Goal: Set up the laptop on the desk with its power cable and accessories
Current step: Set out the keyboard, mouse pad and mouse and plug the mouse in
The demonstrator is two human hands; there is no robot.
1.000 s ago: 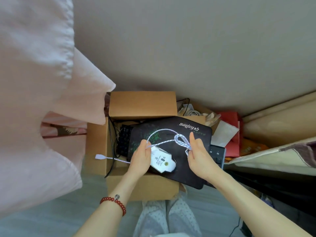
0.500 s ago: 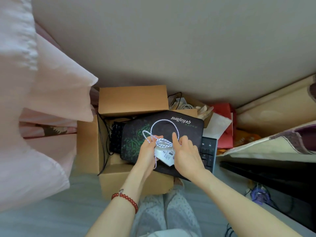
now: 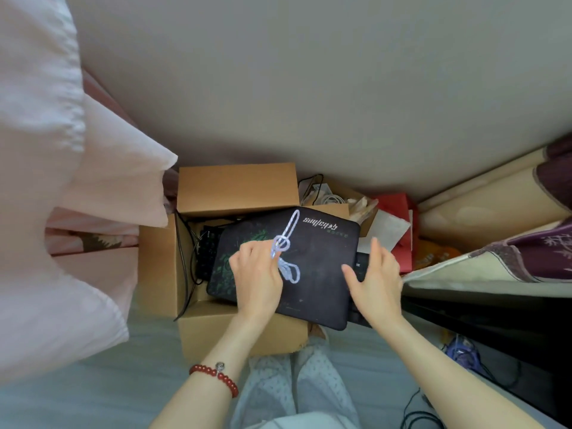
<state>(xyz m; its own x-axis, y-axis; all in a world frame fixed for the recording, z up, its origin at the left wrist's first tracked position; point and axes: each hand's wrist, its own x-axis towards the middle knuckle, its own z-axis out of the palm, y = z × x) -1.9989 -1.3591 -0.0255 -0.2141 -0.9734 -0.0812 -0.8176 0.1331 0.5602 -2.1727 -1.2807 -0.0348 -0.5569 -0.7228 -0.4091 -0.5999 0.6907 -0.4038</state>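
Note:
A black mouse pad (image 3: pixel 318 274) with a green pattern lies across an open cardboard box (image 3: pixel 236 188). My left hand (image 3: pixel 257 283) hovers over the pad and pinches a coiled white braided mouse cable (image 3: pixel 286 246), with loops sticking out above and below my fingers. The mouse itself is hidden under that hand. My right hand (image 3: pixel 376 277) is spread with nothing in it, over the pad's right edge and a black keyboard (image 3: pixel 360 269) that peeks out from beneath the pad.
Pink fabric (image 3: pixel 62 212) hangs on the left. Behind the box lie white cables (image 3: pixel 328 198), a red bag (image 3: pixel 399 227) and white paper (image 3: pixel 387 227). A dark desk edge (image 3: pixel 483 311) runs on the right, with cables (image 3: pixel 461 354) on the floor below.
My right hand has let go of the cable and moved off to the right, fingers spread. The white mouse is no longer visible and the cable now sits as a tied bundle in my left hand.

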